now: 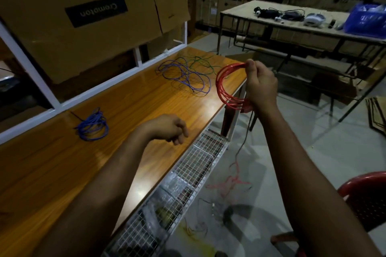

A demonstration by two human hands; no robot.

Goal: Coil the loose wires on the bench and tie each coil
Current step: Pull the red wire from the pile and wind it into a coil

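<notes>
On the bench point(52, 162), left to right:

- Blue coil point(93, 126), at 9 o'clock from the left hand: wound, lying flat; whether it is tied cannot be told.
- Left hand point(167, 127): above the bench's near edge, fingers loosely curled down, holding nothing.
- Purple wire point(183, 75) and green wire point(200, 62), at 12 o'clock from the left hand: loose, tangled, sprawled flat at the far end.
- Red coil point(226, 86), at 1 o'clock from the left hand: held off the bench edge, standing on edge, its ring open towards 9 o'clock, long axis running 12 to 6.
- Right hand point(261, 85): fingers wrapped round the coil's right side.
- Red tail point(236, 165): hangs from the grip at 6 o'clock to a heap on the floor.

Judgement: the left hand, free and nearer, must reach towards 5 o'clock for the tail.
</notes>
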